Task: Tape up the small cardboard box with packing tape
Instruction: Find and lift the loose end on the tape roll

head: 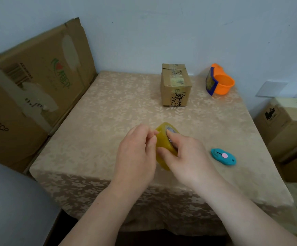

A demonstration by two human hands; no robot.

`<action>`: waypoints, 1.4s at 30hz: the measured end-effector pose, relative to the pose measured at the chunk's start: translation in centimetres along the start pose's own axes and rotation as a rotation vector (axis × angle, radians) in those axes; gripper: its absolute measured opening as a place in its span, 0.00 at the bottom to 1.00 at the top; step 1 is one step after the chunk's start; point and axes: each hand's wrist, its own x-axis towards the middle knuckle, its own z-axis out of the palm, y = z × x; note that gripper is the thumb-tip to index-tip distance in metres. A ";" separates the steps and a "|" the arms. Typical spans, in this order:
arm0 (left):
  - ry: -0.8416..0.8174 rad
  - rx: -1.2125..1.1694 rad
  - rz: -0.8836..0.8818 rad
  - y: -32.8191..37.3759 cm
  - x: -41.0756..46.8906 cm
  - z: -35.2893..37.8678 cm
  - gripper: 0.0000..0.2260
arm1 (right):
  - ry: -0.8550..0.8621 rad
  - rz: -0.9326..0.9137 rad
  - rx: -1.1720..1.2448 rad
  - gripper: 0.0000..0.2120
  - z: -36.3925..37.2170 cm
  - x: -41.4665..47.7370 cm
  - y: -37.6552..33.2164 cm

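A small cardboard box [175, 85] with old tape strips and black lettering stands at the far middle of the table. A yellowish roll of packing tape [163, 141] is held above the table's near middle. My right hand [185, 157] grips the roll, a finger hooked into its core. My left hand [137, 153] is at the roll's left side, fingertips pinched against the tape's surface. Much of the roll is hidden behind both hands.
A teal box cutter [223, 156] lies to the right of my hands. An orange cup with a blue card [219, 82] stands at the far right. The table has a beige floral cloth [99, 121]. Large cardboard boxes [28, 89] lean at left; further cardboard boxes [286, 130] sit at right.
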 end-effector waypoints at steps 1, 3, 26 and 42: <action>0.008 -0.032 -0.022 0.1 0.0 0.0 0.06 | 0.005 -0.001 0.014 0.17 -0.1 0.0 0.0; 0.035 -0.072 -0.080 0.2 0.2 0.0 0.05 | 0.019 -0.007 0.058 0.16 -0.1 -0.1 0.1; 0.055 0.154 -0.012 1.2 0.6 -0.2 0.11 | 0.040 -0.083 -0.248 0.24 1.5 -0.8 -0.9; -0.045 -0.227 0.015 0.8 0.9 -0.1 0.08 | 0.016 -0.014 -0.018 0.12 -0.2 0.3 0.8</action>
